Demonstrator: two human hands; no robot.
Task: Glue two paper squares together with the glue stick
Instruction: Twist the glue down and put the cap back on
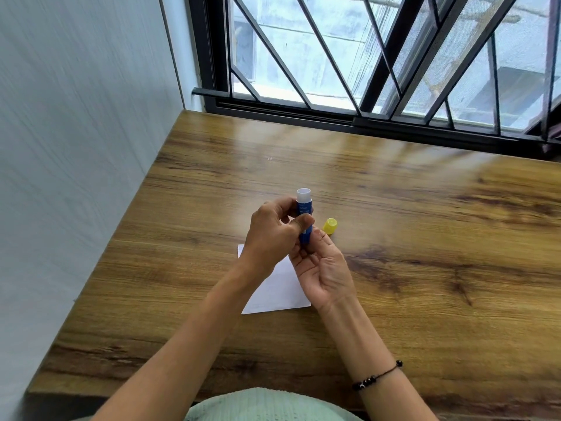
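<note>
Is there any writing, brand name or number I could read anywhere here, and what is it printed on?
Glue stick: small white print on the blue barrel, too small and blurred to read.
Yellow cap: no writing visible.
Paper: blank where it shows.
Table and bracelet: no text.
So nothing can be quoted.

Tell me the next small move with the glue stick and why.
Probably twist the base with the right hand to raise the glue. The glue stick is uncapped, its yellow cap on the table; the left hand grips the barrel, the right hand's fingers sit at its base, above the white paper.
</note>
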